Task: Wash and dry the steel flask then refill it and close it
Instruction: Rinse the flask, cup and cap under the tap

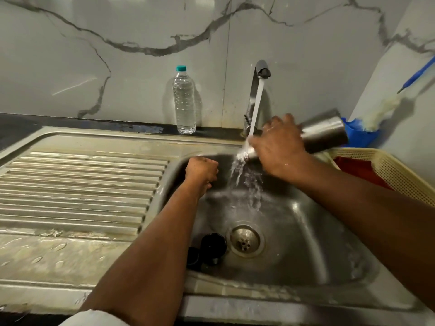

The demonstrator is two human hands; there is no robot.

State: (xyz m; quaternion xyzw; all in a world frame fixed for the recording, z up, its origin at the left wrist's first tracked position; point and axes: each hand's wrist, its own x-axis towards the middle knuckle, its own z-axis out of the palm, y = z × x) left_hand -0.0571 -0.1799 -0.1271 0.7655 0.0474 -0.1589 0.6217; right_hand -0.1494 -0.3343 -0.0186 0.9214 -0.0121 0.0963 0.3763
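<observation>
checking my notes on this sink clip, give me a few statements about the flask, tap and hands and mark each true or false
1. The right hand holds the steel flask tilted under the stream. True.
2. The tap is turned off. False: water runs from it onto the flask's mouth end.
3. The left hand grips the plastic bottle. False: it is a closed fist over the sink; the bottle stands apart by the wall.
4. The black caps lie in the sink beside the drain. True.
</observation>
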